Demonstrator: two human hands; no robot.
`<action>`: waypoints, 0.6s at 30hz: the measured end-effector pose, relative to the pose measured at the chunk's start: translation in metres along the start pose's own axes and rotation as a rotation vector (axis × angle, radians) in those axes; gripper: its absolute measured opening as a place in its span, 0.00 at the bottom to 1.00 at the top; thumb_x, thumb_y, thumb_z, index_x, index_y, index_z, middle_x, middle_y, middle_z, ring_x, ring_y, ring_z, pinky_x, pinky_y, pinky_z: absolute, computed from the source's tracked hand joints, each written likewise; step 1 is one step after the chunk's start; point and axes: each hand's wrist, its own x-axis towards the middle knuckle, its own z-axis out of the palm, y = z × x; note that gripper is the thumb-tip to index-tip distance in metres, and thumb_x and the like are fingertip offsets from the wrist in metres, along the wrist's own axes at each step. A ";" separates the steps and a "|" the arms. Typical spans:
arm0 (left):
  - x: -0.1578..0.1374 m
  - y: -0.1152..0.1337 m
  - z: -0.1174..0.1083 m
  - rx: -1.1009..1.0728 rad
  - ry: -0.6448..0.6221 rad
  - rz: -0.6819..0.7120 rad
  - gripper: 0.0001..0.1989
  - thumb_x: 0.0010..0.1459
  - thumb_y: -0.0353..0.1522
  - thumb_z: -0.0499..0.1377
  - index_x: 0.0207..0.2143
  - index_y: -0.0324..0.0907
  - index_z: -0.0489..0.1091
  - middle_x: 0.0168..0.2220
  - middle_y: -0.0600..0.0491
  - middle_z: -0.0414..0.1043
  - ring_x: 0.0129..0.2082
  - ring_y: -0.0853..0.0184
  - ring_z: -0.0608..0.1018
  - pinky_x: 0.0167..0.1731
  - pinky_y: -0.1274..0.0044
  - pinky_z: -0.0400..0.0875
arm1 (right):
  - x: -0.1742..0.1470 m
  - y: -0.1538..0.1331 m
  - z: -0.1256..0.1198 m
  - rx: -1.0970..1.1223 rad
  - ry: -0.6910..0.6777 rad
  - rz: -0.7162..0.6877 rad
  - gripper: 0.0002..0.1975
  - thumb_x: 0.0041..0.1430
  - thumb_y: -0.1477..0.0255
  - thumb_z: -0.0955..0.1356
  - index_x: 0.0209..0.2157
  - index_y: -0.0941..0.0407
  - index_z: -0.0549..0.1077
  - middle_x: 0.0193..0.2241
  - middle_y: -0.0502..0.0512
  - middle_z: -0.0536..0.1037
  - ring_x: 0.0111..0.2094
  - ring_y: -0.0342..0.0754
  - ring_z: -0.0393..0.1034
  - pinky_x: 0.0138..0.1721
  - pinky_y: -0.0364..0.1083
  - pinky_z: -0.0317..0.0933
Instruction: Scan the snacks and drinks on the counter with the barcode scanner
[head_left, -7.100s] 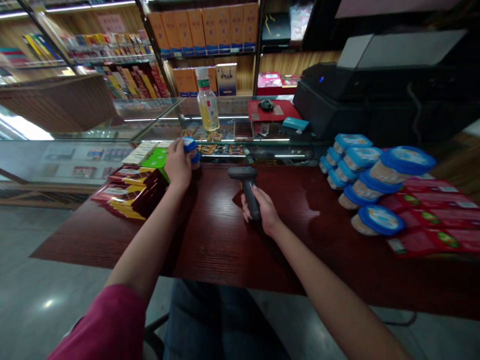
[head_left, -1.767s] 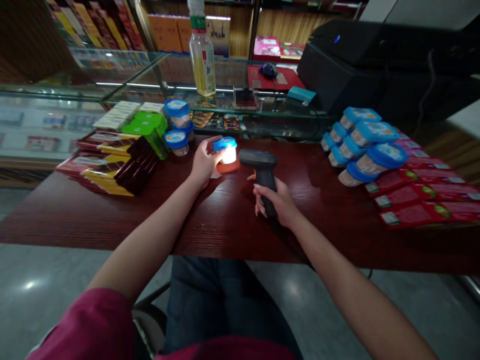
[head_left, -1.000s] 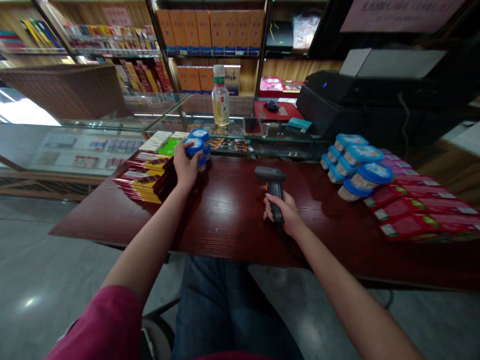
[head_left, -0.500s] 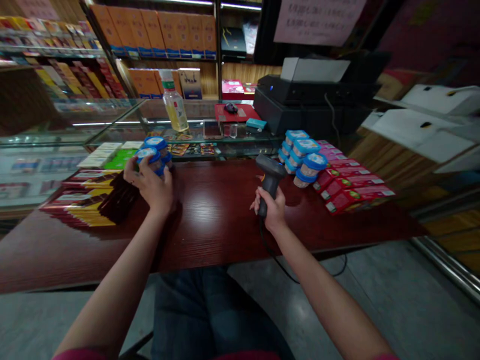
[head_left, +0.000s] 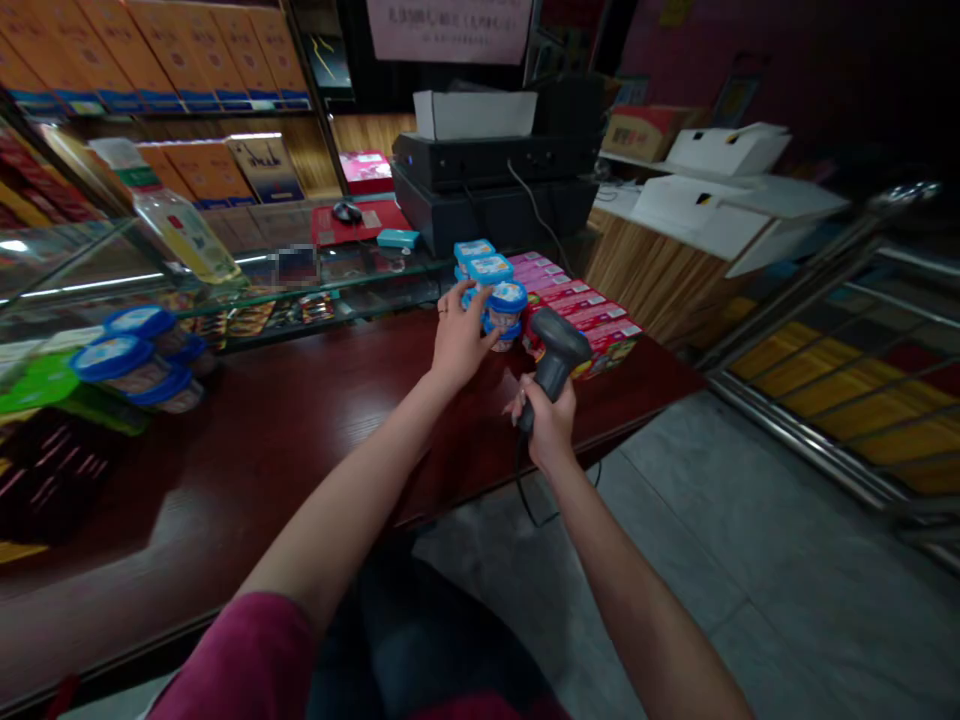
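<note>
The left hand (head_left: 459, 345) is at the round tubs (head_left: 509, 309) on the right part of the table (head_left: 315, 430). Its fingers and thumb are spread apart; whether they touch a tub cannot be told. These tubs stand stacked, one upon another, under blue lids. Square tubs (head_left: 489, 268) stand just behind them, and the red cartons (head_left: 611, 335) lie in a row just beside.

The right hand (head_left: 551, 420) is clamped around the handle of the scanner (head_left: 561, 345), whose head is tilted and partly covers the cartons in this view. A cable (head_left: 525, 490) hangs below that hand. Further blue-lidded tubs (head_left: 124, 365) are stacked at the table's left, near green packs (head_left: 52, 385).
</note>
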 end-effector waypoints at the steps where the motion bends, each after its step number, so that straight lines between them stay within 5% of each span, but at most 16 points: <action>1: 0.007 0.003 0.007 0.011 -0.021 0.002 0.28 0.59 0.28 0.69 0.61 0.51 0.73 0.69 0.42 0.62 0.71 0.44 0.62 0.70 0.51 0.60 | 0.000 0.001 0.000 0.014 0.010 0.013 0.22 0.53 0.63 0.76 0.46 0.49 0.67 0.18 0.36 0.67 0.13 0.40 0.60 0.21 0.45 0.68; 5: 0.021 0.009 0.018 -0.029 -0.013 0.010 0.20 0.60 0.25 0.67 0.51 0.55 0.80 0.64 0.49 0.71 0.69 0.47 0.64 0.69 0.55 0.63 | 0.000 0.002 -0.001 0.006 -0.010 0.031 0.21 0.55 0.63 0.76 0.46 0.48 0.67 0.20 0.37 0.67 0.14 0.40 0.60 0.20 0.45 0.66; 9: 0.012 0.004 -0.001 -0.096 0.100 0.008 0.17 0.64 0.28 0.67 0.53 0.54 0.81 0.61 0.50 0.72 0.66 0.52 0.69 0.70 0.56 0.64 | -0.001 -0.003 -0.006 0.019 -0.036 0.051 0.19 0.55 0.64 0.76 0.45 0.48 0.68 0.20 0.38 0.66 0.14 0.41 0.61 0.21 0.46 0.66; 14: -0.028 -0.041 -0.071 -0.240 0.221 -0.134 0.18 0.64 0.38 0.69 0.56 0.53 0.80 0.66 0.49 0.71 0.67 0.53 0.72 0.66 0.59 0.71 | 0.004 -0.013 0.000 0.067 -0.148 0.142 0.21 0.51 0.66 0.77 0.44 0.50 0.69 0.20 0.37 0.69 0.14 0.39 0.60 0.22 0.44 0.66; 18: -0.072 -0.103 -0.143 -0.247 0.290 -0.314 0.18 0.63 0.37 0.69 0.55 0.49 0.81 0.64 0.49 0.76 0.67 0.52 0.74 0.70 0.56 0.66 | 0.006 -0.005 0.037 0.153 -0.385 0.314 0.21 0.49 0.66 0.78 0.43 0.51 0.69 0.22 0.38 0.70 0.15 0.36 0.58 0.22 0.42 0.63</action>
